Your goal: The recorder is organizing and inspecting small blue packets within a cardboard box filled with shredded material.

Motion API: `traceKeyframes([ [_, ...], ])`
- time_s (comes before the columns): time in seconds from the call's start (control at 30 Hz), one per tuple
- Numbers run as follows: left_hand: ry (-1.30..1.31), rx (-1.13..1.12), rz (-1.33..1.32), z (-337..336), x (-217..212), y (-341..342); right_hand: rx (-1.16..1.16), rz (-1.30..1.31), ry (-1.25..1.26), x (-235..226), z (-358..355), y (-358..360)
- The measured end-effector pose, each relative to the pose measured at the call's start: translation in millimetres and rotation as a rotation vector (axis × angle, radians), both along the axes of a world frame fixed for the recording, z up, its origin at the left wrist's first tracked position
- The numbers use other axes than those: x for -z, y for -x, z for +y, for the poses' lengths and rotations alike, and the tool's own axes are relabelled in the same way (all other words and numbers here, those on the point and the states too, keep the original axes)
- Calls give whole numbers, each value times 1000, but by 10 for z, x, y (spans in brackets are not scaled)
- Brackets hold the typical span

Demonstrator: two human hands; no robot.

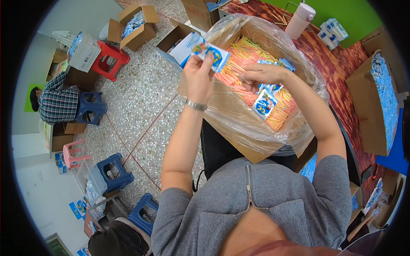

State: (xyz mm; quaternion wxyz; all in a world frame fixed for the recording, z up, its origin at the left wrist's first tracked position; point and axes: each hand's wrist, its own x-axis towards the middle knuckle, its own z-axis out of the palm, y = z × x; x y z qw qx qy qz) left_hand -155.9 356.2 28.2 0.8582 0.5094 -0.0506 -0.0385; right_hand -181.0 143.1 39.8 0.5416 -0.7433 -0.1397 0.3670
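Grey cloth of a zipped top [277, 187] fills the lower middle of the head view, with both bare forearms reaching up from it. Beyond it stands an open cardboard box [255, 152] with a crumpled clear plastic liner [232, 117], holding a heap of thin sticks [250, 48] in pink, orange, yellow and pale green.

A flat packet [218, 59] is raised over the box's far left edge in the left hand [199, 81], whose thumb and fingers pinch it. It is glossy, white and blue, with a bold blue printed patch and a small coloured picture; part of it is hidden by the thumb. Its long axis slants from upper left down to lower right, the lower-right end pointing toward the sticks and the right hand [265, 74].

That hand hangs over the heap with its fingers curled beside pale sticks; whether they grip any, I cannot tell. Just below it, a similar loose packet [264, 103] lies printed side up on the sticks, its long axis running from upper right to lower left. More packet edges show near the right wrist.

Alongside, a red-brown patterned counter [341, 70] carries a pale pink bottle [300, 21].
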Motion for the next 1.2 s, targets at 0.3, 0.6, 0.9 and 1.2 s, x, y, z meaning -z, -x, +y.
traceKeyframes([
  [0.3,215,124,79,-441,90,-22,187,414,-592,251,210,81],
  [0.6,31,83,-6,-365,84,-162,190,196,-233,348,179,-109],
  [0.9,40,-77,-72,-66,-47,-163,145,-550,960,893,396,-631],
  [1.2,13,-84,-54,30,67,-98,-157,-527,1134,914,577,-618],
])
